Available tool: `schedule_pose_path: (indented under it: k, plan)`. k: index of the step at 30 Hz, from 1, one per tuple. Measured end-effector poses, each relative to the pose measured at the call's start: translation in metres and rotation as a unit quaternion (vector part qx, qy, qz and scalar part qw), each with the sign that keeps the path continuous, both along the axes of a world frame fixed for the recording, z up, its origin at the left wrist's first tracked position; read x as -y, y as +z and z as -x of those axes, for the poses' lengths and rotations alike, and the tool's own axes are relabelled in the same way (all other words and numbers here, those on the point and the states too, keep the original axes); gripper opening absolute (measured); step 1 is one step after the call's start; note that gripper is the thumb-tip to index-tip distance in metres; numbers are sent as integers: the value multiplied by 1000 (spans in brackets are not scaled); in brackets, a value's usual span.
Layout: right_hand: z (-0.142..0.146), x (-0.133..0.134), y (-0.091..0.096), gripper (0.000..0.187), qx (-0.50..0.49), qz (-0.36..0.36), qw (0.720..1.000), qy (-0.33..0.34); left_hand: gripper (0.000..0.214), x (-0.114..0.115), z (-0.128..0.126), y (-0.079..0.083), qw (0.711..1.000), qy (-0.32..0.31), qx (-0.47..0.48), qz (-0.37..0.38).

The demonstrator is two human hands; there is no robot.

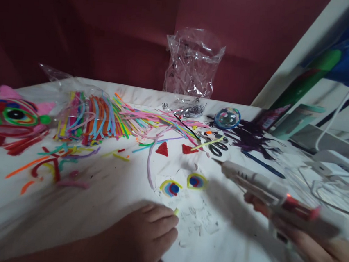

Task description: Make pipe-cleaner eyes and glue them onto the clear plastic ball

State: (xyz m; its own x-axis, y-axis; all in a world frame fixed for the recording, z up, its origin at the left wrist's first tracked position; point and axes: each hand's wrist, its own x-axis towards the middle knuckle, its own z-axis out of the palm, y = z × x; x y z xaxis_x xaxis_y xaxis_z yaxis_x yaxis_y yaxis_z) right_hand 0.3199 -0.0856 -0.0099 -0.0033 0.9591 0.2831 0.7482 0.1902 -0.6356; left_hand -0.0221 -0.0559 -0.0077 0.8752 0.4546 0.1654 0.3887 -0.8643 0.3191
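My right hand (pixel 314 247) grips a white glue gun (pixel 267 189), its nozzle pointing left over the white table (pixel 93 205). My left hand (pixel 146 235) rests low on the table with fingers curled, pinching a small yellow-green piece (pixel 176 211) at the fingertips. Just beyond the fingers lie two coiled multicoloured discs (pixel 170 187) (pixel 196 181). Two red triangles (pixel 162 148) (pixel 188 149) lie a little farther back.
A heap of coloured pipe cleaners (pixel 101 118) spreads across the back left. A pipe-cleaner face (pixel 12 117) lies at far left. A clear plastic bag (pixel 193 67) stands at the back, a round clear ball (pixel 227 117) beside it. White cables and boxes (pixel 332 162) sit right.
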Motion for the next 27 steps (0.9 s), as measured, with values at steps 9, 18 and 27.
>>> schedule_pose_path:
  k: [9,18,27]
  plan:
    - [-45,-47,-11,13,394,-79,915,29,5,-10,7,-8,985,110,108,-83]
    - [-50,-29,1,30,355,-158,917,96,25,-19,7,-17,984,72,62,-152]
    - [99,3,35,20,138,-159,923,322,23,-8,4,-8,983,-47,81,-159]
